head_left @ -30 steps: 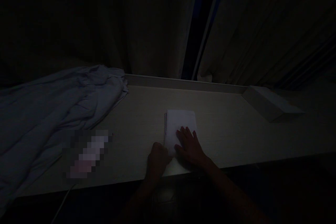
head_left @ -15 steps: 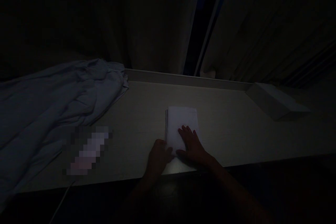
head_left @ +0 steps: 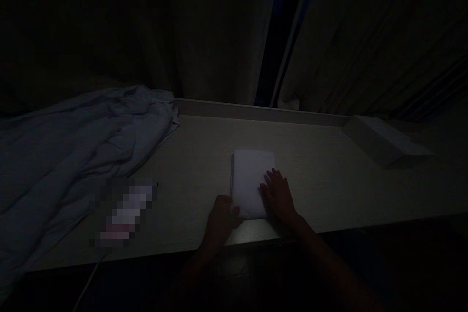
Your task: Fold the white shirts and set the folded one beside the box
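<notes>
A folded white cloth [head_left: 250,180] lies flat on the pale wooden surface, its layered edges showing on the left side. My left hand [head_left: 221,217] is at its near left corner, thumb on top and the other fingers curled at the left edge, gripping that corner. My right hand [head_left: 281,197] rests along the right edge with fingers stretched out, partly over the cloth. The room is very dim, so fine detail of the fingers is hard to see.
Crumpled bluish-grey fabric [head_left: 109,131] covers the left end of the surface. A blurred-out object [head_left: 126,212] lies beside it, with a pale cord [head_left: 87,280] hanging over the front edge. A pale box-like block [head_left: 387,141] stands at right. Dark curtains [head_left: 212,34] hang behind.
My right hand has slid right, from the middle of the folded cloth to its right edge. My left hand stays at the near left corner.
</notes>
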### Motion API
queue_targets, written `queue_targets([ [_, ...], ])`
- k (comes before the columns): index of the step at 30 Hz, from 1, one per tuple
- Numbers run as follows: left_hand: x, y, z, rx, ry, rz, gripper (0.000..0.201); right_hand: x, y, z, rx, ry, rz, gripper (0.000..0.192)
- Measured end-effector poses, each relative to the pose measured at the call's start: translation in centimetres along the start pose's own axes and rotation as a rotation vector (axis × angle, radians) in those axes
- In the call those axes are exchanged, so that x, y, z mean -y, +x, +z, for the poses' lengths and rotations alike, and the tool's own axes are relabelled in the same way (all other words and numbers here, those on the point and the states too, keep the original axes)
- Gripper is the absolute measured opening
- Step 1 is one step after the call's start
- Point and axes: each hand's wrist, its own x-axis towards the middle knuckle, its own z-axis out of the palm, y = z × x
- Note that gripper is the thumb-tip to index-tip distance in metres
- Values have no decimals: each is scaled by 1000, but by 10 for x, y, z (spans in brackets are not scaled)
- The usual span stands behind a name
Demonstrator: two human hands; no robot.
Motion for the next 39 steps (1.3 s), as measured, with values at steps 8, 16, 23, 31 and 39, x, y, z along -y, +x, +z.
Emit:
queue_targets([
  [8, -24, 20, -12, 98, 177, -72, 45, -19, -6, 19, -58, 165, 143, 72],
  [16, -19, 38, -34, 176, 469, 47, 53, -3, -12, 5, -118, 300, 123, 67],
  [23, -31, 53, -40, 23, 408, 136, 52, -16, 15, 5, -163, 652, 412, 60],
  [31, -16, 68, -32, -115, 605, 231, 36, -18, 20, 14, -210, 646, 419, 51],
  [39, -13, 65, -31, -145, 631, 251, 40, -15, 20, 15, -223, 543, 404, 42],
])
